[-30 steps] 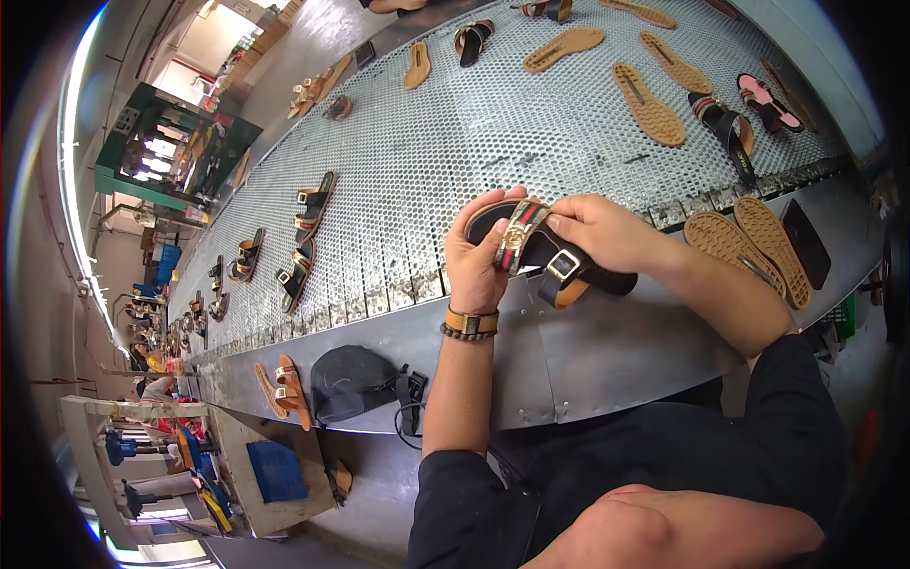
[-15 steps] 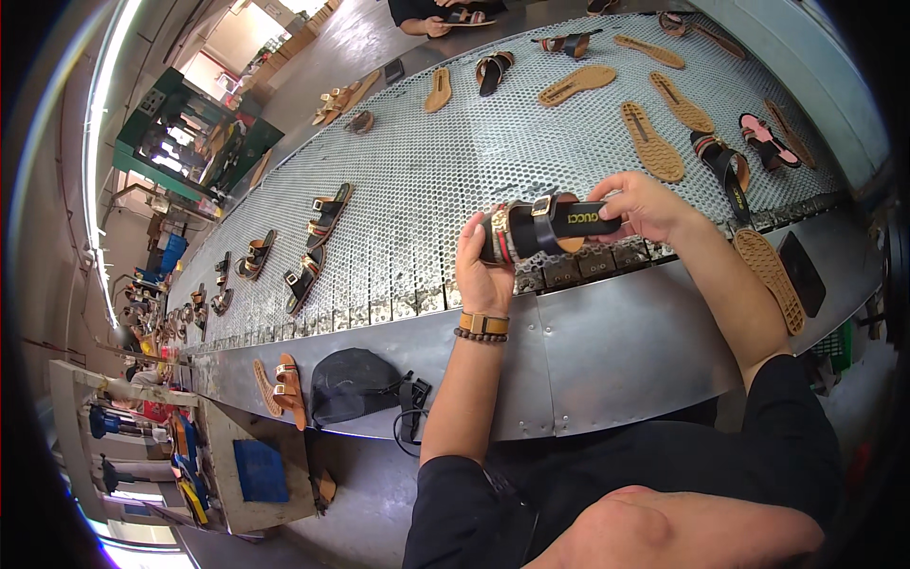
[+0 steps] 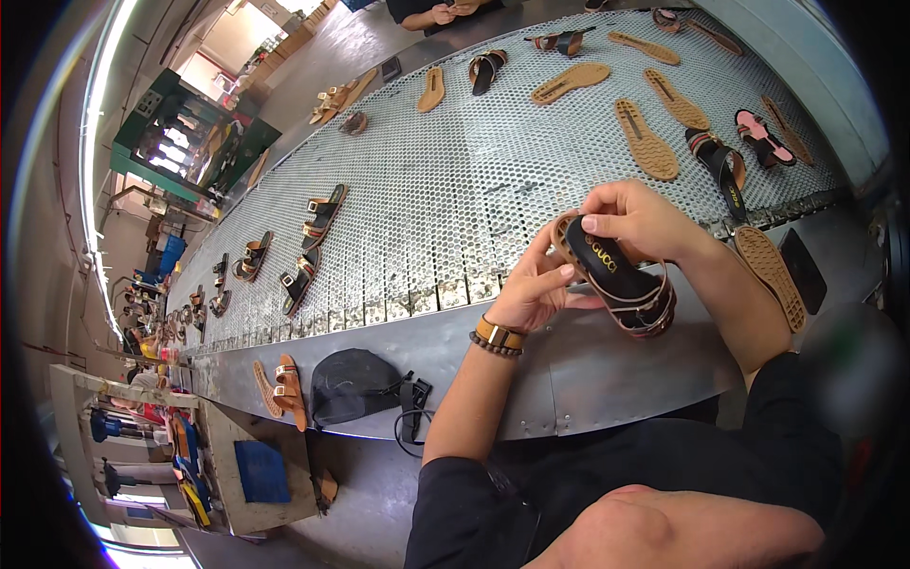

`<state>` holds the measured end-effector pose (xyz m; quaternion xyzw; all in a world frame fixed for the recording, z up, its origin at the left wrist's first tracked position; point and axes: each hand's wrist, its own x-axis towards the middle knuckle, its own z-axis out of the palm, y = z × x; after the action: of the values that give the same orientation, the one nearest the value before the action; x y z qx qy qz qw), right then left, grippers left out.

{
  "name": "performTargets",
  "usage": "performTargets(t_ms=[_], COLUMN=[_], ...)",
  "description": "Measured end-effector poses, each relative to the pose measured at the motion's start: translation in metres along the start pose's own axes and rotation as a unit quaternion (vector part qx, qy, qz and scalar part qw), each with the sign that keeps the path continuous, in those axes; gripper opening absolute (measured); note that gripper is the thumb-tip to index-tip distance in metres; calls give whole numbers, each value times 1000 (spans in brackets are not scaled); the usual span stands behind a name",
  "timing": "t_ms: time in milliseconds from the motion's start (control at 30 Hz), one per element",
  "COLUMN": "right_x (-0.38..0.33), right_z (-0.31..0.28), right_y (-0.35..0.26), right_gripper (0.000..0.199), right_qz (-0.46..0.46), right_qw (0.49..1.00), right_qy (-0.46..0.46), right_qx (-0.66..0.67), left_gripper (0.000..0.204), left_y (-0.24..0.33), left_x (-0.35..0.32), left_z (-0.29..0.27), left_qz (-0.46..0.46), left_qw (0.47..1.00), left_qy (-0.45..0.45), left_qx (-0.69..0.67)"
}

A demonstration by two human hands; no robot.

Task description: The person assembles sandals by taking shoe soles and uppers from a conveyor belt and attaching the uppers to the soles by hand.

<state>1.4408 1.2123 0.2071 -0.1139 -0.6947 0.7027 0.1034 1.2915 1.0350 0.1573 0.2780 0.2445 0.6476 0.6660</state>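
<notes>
Both hands clamp on one sandal (image 3: 621, 284), held up over the near edge of the belt (image 3: 455, 190). Right hand (image 3: 640, 220) grips it from above at the toe end, fingers curled over the tan rim; left hand (image 3: 533, 292) presses against its left side, thumb on the black footbed, a bracelet (image 3: 498, 337) at the wrist. It is tilted, toe up and far, heel down and near, with thin straps at the heel end.

Around it the perforated belt carries loose pieces — tan soles (image 3: 646, 140) far right, a black sandal (image 3: 722, 166) and a pink one (image 3: 760, 137) just right of the hands, another sole (image 3: 770, 275) and a dark flat piece (image 3: 804, 270) on the metal ledge at right. To the left, well apart, pairs of black strapped sandals (image 3: 308, 251) lie in a row running off toward the far left. At the far end another person's hands (image 3: 453, 9) rest by the belt.

Below the belt on the left, a dark cap (image 3: 353, 384) sits on the ledge beside two tan sandals (image 3: 282, 389). Nearer still, a small table (image 3: 251, 465) holds a blue pad (image 3: 263, 471). Nothing blocks the held sandal apart from the fingers wrapped on it.
</notes>
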Motion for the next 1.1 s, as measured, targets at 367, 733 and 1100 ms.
performTargets(t_ms=[367,733,1100], right_x=[-37,-55,-54], right_z=[5,21,16], right_y=[-33,-15,-12], right_gripper=[37,44,40], right_qz=[-62,-150,-168], right_qw=[965,807,793], right_qy=[11,132,165], right_qx=[-255,-556,-561], left_gripper=[69,67,74], left_y=[-13,-24,-28], left_x=[15,31,43], left_z=[-7,-3,-8], left_qz=[79,136,140], left_qw=[993,988,986], left_qy=[18,45,35], left_qx=[88,65,85])
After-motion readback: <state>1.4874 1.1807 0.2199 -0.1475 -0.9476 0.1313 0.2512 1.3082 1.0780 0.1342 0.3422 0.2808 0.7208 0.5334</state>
